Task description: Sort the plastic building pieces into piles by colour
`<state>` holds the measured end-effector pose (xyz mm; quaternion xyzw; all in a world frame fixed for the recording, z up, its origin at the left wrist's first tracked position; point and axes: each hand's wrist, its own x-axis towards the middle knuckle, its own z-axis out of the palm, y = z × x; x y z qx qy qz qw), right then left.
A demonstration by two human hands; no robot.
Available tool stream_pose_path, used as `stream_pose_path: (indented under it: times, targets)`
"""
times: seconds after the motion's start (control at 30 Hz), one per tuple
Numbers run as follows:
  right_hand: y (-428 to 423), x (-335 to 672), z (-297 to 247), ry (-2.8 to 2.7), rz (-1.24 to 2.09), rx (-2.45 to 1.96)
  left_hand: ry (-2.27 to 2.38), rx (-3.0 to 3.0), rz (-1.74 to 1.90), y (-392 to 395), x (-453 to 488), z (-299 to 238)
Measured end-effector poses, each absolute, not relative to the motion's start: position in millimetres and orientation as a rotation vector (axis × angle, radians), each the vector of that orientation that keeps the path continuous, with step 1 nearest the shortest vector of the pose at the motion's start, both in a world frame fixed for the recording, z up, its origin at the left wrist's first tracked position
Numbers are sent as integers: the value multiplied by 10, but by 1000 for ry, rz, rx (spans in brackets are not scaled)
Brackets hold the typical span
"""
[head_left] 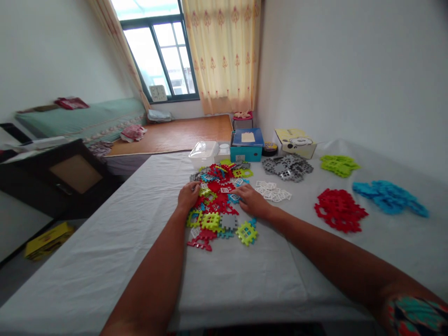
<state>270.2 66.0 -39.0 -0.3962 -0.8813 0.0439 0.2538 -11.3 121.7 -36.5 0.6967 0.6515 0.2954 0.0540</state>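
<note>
Left hand: the left hand (189, 195) rests knuckles-up on the left edge of the mixed pile of coloured plastic interlocking tiles (219, 205). Its fingers curl down onto a lime-green piece, and I cannot tell whether it grips that piece or only presses on it.
Right hand: the right hand (251, 200) lies flat and spread on the pile's right side, palm down. Its fingertips (235, 192) reach leftward and touch a small blue-and-white piece, with nothing closed in its grasp.
Mixed pile: red, lime-green, blue, grey and white tiles lie jumbled in the middle of the tabletop, between the two hands and spreading toward the person. A loose lime-green square tile (247, 232) sits at the near right edge.
Sorted heaps: these lie to the right of the pile, apart from one another. The cluster of small white window-shaped pieces (273, 190) is just beside the right hand, with the heap of grey tiles (287, 168) behind it. Further right are the heap of lime-green tiles (339, 165), the heap of red tiles (339, 211) and the heap of blue tiles (389, 198).
Back edge: a clear plastic lidded tub (204, 154), a blue cardboard box (247, 145) and a white-and-yellow carton with a cartoon face (296, 143) stand in a row.
Tabletop: the white cloth-covered tabletop (105, 261) is creased.
Room: a bed with a green mat (80, 119) stands at left, below a window (164, 51) with a yellow patterned curtain (224, 51).
</note>
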Motion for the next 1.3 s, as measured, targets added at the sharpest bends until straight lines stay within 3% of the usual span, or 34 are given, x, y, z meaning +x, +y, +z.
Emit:
stream_pose_path:
  times: [0.33, 0.73, 1.3]
  targets:
    - [667, 2690, -404, -2520, 56, -1040, 1973, 2121, 911, 1209, -114, -363]
    - [720, 2774, -337, -2358, 564, -978, 1960, 2038, 948, 1196, -143, -327]
    - [593, 2659, -402, -2412, 271, -1237, 1946, 2026, 984, 1188, -142, -340]
